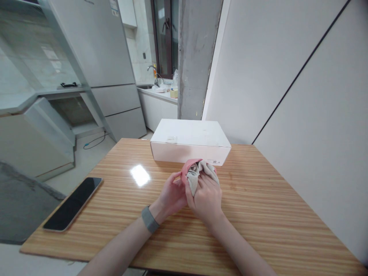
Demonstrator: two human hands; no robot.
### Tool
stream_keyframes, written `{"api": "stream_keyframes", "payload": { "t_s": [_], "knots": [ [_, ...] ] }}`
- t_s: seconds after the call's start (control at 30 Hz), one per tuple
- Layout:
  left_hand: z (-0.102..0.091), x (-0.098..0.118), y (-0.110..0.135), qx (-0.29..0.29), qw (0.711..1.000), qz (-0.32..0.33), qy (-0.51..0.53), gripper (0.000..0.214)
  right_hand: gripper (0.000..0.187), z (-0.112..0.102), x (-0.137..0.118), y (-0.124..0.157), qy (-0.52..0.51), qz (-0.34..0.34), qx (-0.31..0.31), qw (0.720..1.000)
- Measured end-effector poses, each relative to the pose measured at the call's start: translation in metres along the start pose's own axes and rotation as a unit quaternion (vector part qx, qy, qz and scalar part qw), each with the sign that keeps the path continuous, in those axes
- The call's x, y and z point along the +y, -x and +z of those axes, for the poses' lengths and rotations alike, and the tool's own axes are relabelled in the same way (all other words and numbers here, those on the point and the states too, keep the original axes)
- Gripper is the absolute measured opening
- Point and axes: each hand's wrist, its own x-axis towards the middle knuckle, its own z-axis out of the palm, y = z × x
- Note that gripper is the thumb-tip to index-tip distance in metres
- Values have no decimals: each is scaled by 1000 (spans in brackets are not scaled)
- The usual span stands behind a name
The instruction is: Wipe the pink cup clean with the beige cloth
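Observation:
My left hand (pixel 172 195), with a grey band on its wrist, is curled around the side of a pink, pouch-like thing (pixel 186 167) held above the table. A bunched grey ribbed knit cloth (pixel 193 179) sits within the pink rim and folds over it on the right. The fingers of my right hand (pixel 207 199) are bent and press into the cloth, its thumb against the near left side. Both hands are close together; the right fingertips are hidden in the folds. Whether the cloth is a sock or a glove I cannot tell.
A closed white box (pixel 189 151) lies just beyond my hands on the wooden table (pixel 258 214). Near the table's left edge is a dark-screened phone (pixel 74 204). A white wall (pixel 287 88) borders the right side. Behind stand a fridge (pixel 97 50) and a sink counter (pixel 161 105).

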Motion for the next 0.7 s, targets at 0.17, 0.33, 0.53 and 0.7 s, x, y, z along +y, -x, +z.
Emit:
{"api": "stream_keyframes", "payload": {
  "t_s": [0.17, 0.33, 0.53, 0.7],
  "knots": [
    [0, -13, -8, -44, 999, 14, -22, 51, 27, 0, -2, 0, 10, 39, 14, 999],
    [0, -16, -13, -63, 995, 64, -54, 56, 26, 3, -6, 3, 7, 37, 2, 999],
    [-12, -2, -15, 26, 988, 85, -124, 61, 27, -3, -9, 1, -47, -19, -52, 997],
    [-15, 4, -15, 58, 985, 84, -138, 55, 28, -3, -11, 4, -59, -33, -85, 994]
  ]
}}
